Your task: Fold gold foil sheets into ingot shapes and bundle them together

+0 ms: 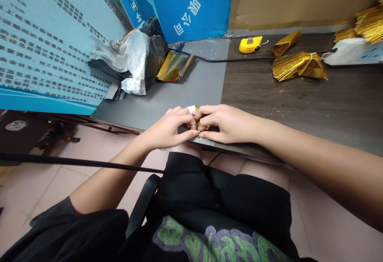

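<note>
At the table's front edge, my left hand (180,126) and my right hand (220,124) meet, fingers bent and fingertips close together. Between them is a small piece of gold foil paper (204,126) with a white part (191,109) showing at its upper left. The fingers of both hands are closed on the foil paper, and they cover most of it. A small bit of gold shows below the thumbs. How the paper is folded cannot be made out.
A stack of gold foil sheets (173,67) leans by a plastic bag (139,54) at the back left. A yellow tape measure (250,44), a black cable (227,60) and a tied gold foil bundle (299,67) lie further back. More folded foil (286,42) is behind the bundle.
</note>
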`<state>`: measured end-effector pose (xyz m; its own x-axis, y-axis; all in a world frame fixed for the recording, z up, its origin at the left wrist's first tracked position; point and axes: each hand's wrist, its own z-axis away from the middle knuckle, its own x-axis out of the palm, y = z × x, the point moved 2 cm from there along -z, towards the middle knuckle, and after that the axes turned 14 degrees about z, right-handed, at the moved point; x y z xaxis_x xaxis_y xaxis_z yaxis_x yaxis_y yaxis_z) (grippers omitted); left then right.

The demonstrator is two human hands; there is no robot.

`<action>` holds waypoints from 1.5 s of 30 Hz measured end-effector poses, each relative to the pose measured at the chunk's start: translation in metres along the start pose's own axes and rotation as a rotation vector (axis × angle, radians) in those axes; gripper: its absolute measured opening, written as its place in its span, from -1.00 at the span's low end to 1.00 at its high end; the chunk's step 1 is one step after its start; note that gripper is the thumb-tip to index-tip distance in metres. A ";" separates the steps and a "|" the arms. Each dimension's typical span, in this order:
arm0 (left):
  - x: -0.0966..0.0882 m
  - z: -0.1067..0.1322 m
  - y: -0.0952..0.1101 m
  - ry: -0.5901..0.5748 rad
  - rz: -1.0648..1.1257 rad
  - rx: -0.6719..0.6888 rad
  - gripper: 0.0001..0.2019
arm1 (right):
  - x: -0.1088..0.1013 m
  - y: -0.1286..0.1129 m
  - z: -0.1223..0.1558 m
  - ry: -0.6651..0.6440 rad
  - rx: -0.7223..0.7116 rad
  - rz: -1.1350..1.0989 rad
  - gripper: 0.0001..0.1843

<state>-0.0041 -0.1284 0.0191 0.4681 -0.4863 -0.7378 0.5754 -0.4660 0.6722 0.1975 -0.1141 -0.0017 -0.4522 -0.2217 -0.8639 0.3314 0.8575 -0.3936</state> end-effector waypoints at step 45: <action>0.004 0.012 -0.012 0.319 -0.135 0.065 -0.68 | -0.005 0.010 0.001 -0.083 -0.096 -0.091 -0.82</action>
<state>-0.0174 -0.1330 0.0087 0.5829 -0.1664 -0.7953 0.6069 -0.5616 0.5623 0.2041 -0.1048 -0.0014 -0.4058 -0.3346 -0.8505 0.2100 0.8715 -0.4431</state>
